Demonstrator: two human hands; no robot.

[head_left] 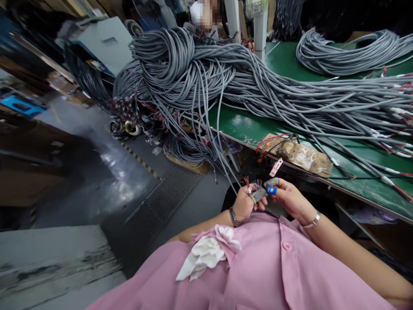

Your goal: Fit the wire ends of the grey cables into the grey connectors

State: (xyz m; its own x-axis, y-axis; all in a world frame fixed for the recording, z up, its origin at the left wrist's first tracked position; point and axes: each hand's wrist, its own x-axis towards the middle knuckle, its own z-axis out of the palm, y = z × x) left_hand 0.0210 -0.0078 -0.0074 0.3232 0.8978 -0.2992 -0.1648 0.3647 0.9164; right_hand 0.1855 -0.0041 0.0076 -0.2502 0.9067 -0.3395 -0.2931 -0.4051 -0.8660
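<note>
Close to my body, my left hand is closed around the end of a grey cable, whose thin coloured wires fan out above the fingers. Beside it, my right hand pinches at the wire ends; what lies between its fingertips is too small to make out. Grey wraps cover some fingertips on both hands, and a blue band is on a right-hand finger. The cable runs up from my left hand to a big heap of coiled grey cables at the table's left end.
The green table carries long grey cables with stripped ends on the right. A taped wooden block sits at its front edge, with a pink tag hanging near. More coils lie below. Another person is behind the heap.
</note>
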